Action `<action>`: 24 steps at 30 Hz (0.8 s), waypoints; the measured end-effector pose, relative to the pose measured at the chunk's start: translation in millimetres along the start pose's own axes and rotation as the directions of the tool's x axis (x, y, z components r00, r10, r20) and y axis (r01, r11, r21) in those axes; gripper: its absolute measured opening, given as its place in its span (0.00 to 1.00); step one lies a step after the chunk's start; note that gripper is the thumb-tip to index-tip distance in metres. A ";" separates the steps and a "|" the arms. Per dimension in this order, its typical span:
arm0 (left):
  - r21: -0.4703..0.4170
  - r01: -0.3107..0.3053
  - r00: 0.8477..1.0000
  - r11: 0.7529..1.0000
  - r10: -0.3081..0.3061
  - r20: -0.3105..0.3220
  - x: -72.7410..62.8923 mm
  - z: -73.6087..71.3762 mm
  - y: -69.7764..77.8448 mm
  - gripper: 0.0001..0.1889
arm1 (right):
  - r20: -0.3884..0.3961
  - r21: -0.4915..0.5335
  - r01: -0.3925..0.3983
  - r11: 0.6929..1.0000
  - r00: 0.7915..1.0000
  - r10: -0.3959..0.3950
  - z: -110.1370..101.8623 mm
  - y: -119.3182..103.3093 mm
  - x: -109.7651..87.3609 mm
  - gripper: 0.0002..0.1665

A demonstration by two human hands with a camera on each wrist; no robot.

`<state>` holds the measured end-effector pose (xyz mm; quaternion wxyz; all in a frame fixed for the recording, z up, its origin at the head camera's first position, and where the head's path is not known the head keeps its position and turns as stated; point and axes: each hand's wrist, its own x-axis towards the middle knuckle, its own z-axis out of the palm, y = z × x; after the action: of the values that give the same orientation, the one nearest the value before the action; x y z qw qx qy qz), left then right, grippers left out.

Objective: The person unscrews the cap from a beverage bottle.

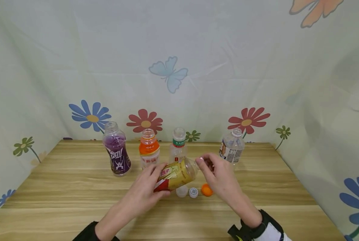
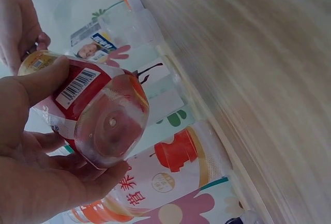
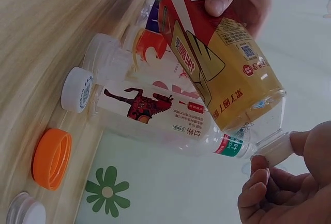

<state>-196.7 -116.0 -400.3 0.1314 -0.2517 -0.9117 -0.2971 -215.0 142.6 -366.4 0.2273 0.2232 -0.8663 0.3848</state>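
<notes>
A yellow-and-red labelled plastic bottle is held tilted above the table, its neck toward the right. My left hand grips it round the label; the left wrist view shows its clear base. At the mouth, my right hand pinches a white cap between thumb and fingers. How far the cap is threaded I cannot tell. Below the bottle lie a translucent cap, a white cap and an orange cap. Another whitish cap shows in the right wrist view.
Uncapped bottles stand along the back of the wooden table: a purple one, an orange-and-white one, a clear one with a green neck band, and a clear labelled one at right. A flowered cloth hangs behind.
</notes>
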 end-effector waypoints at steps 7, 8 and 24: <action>-0.018 0.007 0.999 1.000 -0.006 0.031 -0.9 -1.1 -1.8 0.41 | -0.001 0.013 0.014 1.000 1.000 -0.014 1.4 0.2 0.5 0.07; -0.019 0.008 0.999 1.000 -0.007 0.035 -1.0 -1.3 -2.3 0.41 | 0.000 0.018 0.015 1.000 1.000 -0.015 1.6 0.0 0.4 0.06; -0.006 0.012 0.999 1.000 -0.012 0.047 0.1 -0.7 -7.9 0.39 | 0.047 0.002 0.015 1.000 0.999 -0.015 4.8 8.7 2.4 0.11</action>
<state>-201.0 -121.9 -403.4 0.1073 -0.2535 -0.9152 -0.2944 -222.9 143.7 -372.8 0.2095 0.2390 -0.8694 0.3783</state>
